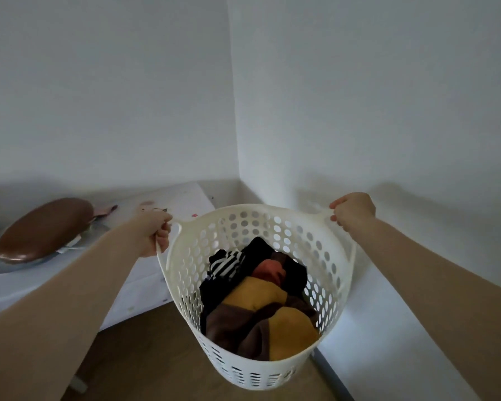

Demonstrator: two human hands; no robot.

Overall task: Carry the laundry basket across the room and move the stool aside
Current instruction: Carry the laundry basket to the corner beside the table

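Observation:
A white perforated laundry basket (pixel 185 273) hangs in front of me above the wooden floor, near a corner of the room. Inside lie clothes (pixel 261 311) in yellow, brown, black, orange and black-and-white stripes. My left hand (pixel 154 233) grips the basket's left handle. My right hand (pixel 352 211) grips the right handle. Both arms are stretched forward. No stool is in view.
A bed with a pale sheet (pixel 145 273) stands at the left, its corner close to the basket. A brown cushion (pixel 44 230) on a silvery one lies on it. White walls (pixel 359 111) meet in a corner just behind the basket. Wooden floor (pixel 145 357) shows below.

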